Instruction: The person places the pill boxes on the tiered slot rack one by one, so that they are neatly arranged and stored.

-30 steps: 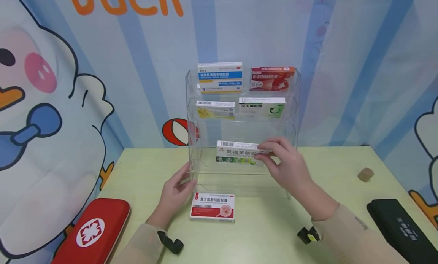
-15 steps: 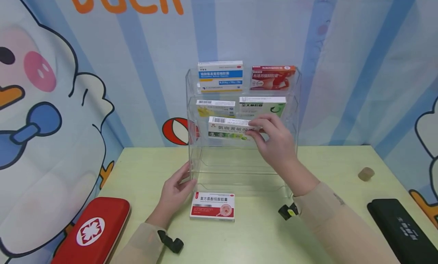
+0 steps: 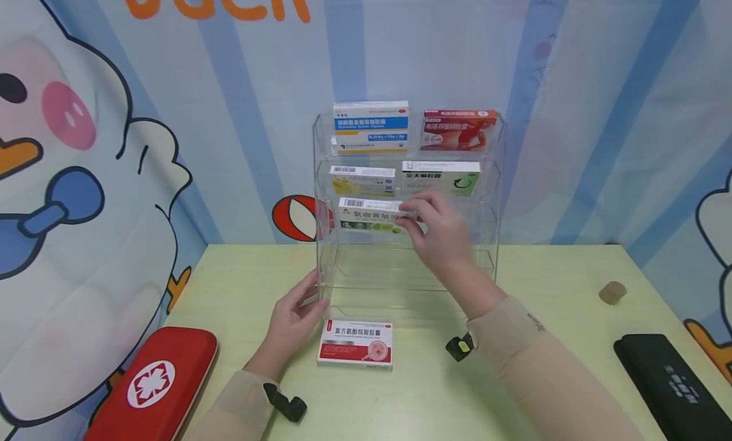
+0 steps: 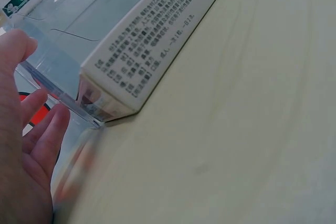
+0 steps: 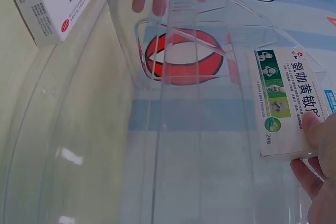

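Note:
My right hand (image 3: 443, 234) pinches the right end of a white-and-green medicine box (image 3: 368, 215) between thumb and fingers. The box is upright at the third tier of a clear acrylic display rack (image 3: 412, 290), left of centre; whether it rests on the tier is hard to tell. My left hand (image 3: 294, 320) holds the rack's lower left side, thumb by the front edge and fingers along the outside. In the left wrist view, the fingers (image 4: 50, 135) lie close to the clear side panel. A red-and-white medicine box (image 3: 354, 344) lies on the table before the rack.
The top tier bears a blue-and-white box (image 3: 370, 128) and a red box (image 3: 459, 131). A yellow-and-white box (image 3: 363, 182) and a green-and-white box (image 3: 440, 178) stand below. A red case (image 3: 151, 384), black case (image 3: 675, 384) and small brown cylinder (image 3: 613, 293) lie around on the table (image 3: 549, 269).
My right hand has raised the white-and-green box from the lower tier to the third tier and shifted it left. The left hand stays at the rack's side.

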A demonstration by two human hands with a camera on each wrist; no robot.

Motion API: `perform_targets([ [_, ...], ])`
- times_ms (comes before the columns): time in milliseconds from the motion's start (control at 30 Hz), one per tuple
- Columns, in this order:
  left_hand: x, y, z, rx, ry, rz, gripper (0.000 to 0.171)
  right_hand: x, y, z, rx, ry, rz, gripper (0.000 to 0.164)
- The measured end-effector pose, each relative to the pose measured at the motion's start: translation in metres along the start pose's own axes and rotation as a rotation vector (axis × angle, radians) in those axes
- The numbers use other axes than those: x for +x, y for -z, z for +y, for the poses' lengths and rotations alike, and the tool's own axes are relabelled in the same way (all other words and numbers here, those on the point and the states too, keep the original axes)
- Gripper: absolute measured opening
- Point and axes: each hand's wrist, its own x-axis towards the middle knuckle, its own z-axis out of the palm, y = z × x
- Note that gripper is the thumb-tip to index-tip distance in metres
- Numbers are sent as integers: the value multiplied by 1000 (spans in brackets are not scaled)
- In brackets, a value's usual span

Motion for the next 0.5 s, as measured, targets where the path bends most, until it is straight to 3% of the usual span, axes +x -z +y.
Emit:
perform_targets([
  [200,1,0,0,0,-7,3,69,-2,-9,-5,23,-47,-49,20],
  [500,0,0,-1,5,-13,-2,70,-3,-14,-8,66,-11,-20,20],
])
